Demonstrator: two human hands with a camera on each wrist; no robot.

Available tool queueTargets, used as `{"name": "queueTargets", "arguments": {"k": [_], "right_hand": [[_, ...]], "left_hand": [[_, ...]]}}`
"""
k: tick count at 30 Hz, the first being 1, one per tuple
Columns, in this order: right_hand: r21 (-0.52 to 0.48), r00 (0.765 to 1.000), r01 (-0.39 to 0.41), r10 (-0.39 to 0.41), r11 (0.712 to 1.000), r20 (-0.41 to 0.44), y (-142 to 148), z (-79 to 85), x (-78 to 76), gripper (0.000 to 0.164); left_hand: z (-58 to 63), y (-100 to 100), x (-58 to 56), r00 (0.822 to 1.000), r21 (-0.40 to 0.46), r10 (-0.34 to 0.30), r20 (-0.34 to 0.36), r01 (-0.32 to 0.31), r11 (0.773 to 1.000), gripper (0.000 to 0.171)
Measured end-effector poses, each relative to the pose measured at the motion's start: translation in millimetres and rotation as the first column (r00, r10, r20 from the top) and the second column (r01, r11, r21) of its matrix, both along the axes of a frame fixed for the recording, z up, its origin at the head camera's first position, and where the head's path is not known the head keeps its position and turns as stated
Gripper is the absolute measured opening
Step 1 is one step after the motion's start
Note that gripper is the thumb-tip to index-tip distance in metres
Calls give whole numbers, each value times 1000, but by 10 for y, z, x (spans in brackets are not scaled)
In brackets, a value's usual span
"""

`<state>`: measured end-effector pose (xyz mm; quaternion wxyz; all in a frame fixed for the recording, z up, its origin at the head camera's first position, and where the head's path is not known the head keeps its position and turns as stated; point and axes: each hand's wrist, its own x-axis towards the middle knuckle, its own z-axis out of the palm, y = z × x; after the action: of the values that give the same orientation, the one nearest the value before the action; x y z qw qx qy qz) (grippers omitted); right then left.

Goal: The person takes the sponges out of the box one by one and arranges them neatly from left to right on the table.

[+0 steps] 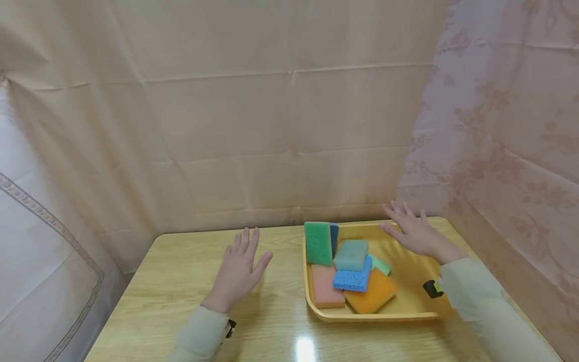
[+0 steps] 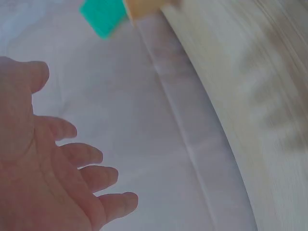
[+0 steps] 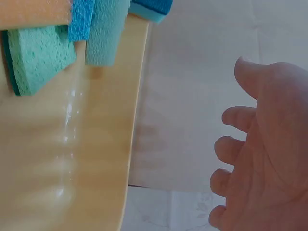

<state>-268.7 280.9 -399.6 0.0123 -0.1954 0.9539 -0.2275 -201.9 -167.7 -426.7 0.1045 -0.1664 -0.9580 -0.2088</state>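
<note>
On a wooden tabletop (image 1: 176, 276), a yellow tray (image 1: 380, 318) carries sponges, mostly toward its left side. A green sponge (image 1: 318, 244) stands tilted in the far left corner, before a dark blue sponge (image 1: 334, 236). Nearer lie a pink sponge (image 1: 326, 289) and an orange sponge (image 1: 372, 294), both overlapped by a bright blue sponge (image 1: 352, 280); just behind are a pale sponge (image 1: 352, 254) and a mint sponge (image 1: 381, 265). A person's left hand (image 1: 237, 276) hovers left of the tray, the right hand (image 1: 416, 234) above its far right part; each grip is loose, fingers apart.
</note>
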Motion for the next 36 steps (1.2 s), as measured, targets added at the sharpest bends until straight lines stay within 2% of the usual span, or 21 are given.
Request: {"name": "queueTargets", "arguments": {"k": [4,10,13,16,19,23,27,31,36], "right_hand": [[18,1000,-10,10,1000,-30,8,-9,-132,73],[72,993,-12,21,997,-117,93,-105,-329,68],[93,993,9,2,996,-121,159,-183,-421,63],[101,997,25,-18,995,-75,206,-275,-510,56],[101,999,24,-22,995,-23,222,-368,-584,47],[86,1000,-6,5,996,9,245,-482,-637,37],[64,1000,-24,25,998,-18,248,-556,-645,31],[25,998,-30,31,999,-55,217,-604,-657,32],[-28,999,40,-40,999,-13,200,-677,-688,42]], "left_hand": [[-5,278,3,999,111,-37,3,37,993,78],[-124,704,76,995,256,-79,60,61,965,84],[-237,882,105,990,281,-96,102,64,958,84],[-373,1004,121,984,274,-107,142,64,959,79],[-495,1076,124,978,284,-112,173,60,957,73],[-581,1132,143,973,316,-118,200,49,948,68],[-589,1152,175,970,307,-110,218,39,951,64],[-577,1150,200,972,296,-81,222,11,955,60],[-560,1182,215,973,301,-53,223,-18,953,63]]}}
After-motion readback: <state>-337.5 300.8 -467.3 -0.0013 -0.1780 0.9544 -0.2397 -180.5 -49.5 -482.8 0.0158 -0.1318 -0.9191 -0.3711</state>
